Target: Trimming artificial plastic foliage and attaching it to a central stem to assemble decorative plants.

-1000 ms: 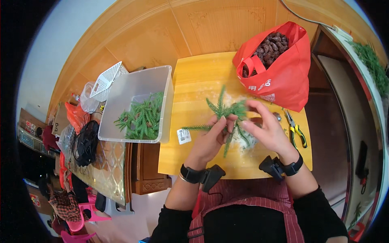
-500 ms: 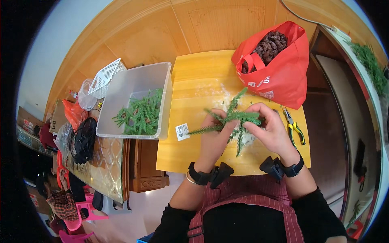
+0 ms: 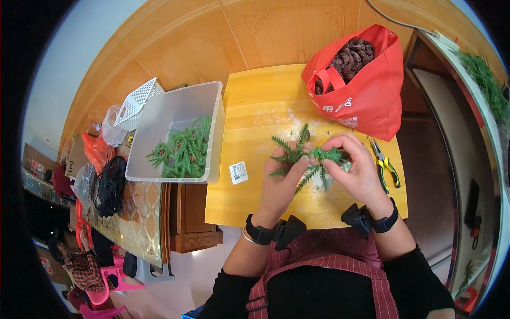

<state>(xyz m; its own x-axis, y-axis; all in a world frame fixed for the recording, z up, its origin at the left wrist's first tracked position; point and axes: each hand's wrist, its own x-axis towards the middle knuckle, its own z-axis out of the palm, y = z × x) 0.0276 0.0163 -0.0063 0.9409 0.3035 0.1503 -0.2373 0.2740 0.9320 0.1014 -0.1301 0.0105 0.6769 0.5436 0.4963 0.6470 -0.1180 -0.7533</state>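
Note:
Above the middle of the yellow table (image 3: pixel 255 204), both hands are closed on a green artificial pine sprig (image 3: pixel 303 139) with several needle branches spreading out. My left hand (image 3: pixel 282 178) pinches its left side between thumb and fingers. On the other side, my right hand (image 3: pixel 352 164) pinches a short green branch close to the sprig's centre. Something dark brown shows among the upper needles, too small to make out. White powdery bits lie on the table under and behind the hands. Yellow-and-black pliers (image 3: pixel 387 166) rest right of my right hand.
A red bag (image 3: pixel 366 109) full of pine cones (image 3: pixel 351 58) stands at the back right. To the left, a clear plastic bin (image 3: pixel 215 138) holds more green sprigs (image 3: pixel 183 151). A white label (image 3: pixel 238 173) lies on the table. Farther left are a white basket (image 3: pixel 139 101) and a seated person (image 3: pixel 85 268).
The sprig has turned between my hands, and the long branch that pointed left no longer sticks out there. My hands keep nearly the same place, both still gripping it.

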